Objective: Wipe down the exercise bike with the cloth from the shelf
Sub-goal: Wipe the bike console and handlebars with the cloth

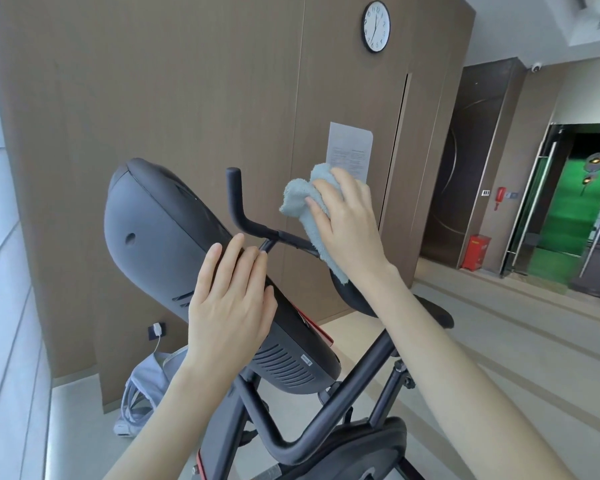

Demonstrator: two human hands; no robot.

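The black exercise bike (153, 230) fills the middle of the head view, its big screen seen from behind and tilted. My left hand (232, 299) lies on the screen's upper edge with straight fingers, steadying it. Behind the screen a black handlebar (238, 206) bends upward. My right hand (347, 223) grips a bunched light blue cloth (302, 199) and presses it on the right part of the handlebar. The cloth hangs down over the bar. The bike's frame tubes (343, 403) run below my arms.
A brown panelled wall (187, 98) with a clock (376, 26) and a taped paper sheet (350, 147) stands close behind the bike. A grey bag (142, 400) lies on the floor at the left. A red box (475, 252) and glass doors (568, 202) are at the far right.
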